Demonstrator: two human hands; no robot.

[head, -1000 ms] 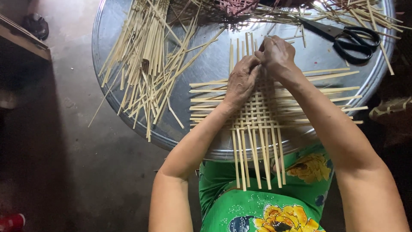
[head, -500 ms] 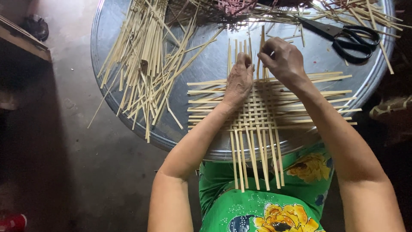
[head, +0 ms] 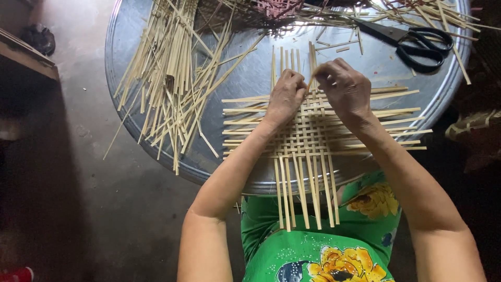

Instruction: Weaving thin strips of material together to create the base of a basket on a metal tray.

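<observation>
Hands meet at upper centre of the frame: the right hand (head: pixel 345 89) pinches one upright bamboo strip (head: pixel 312 65), its long axis running toward the top edge, while the left hand (head: pixel 286 96) presses, fingers curled, on the woven mat (head: pixel 313 138). Mat lies on a round metal desk (head: pixel 250 78); loose strips (head: pixel 167 78) upper left, black scissors (head: pixel 412 39) upper right.
</observation>
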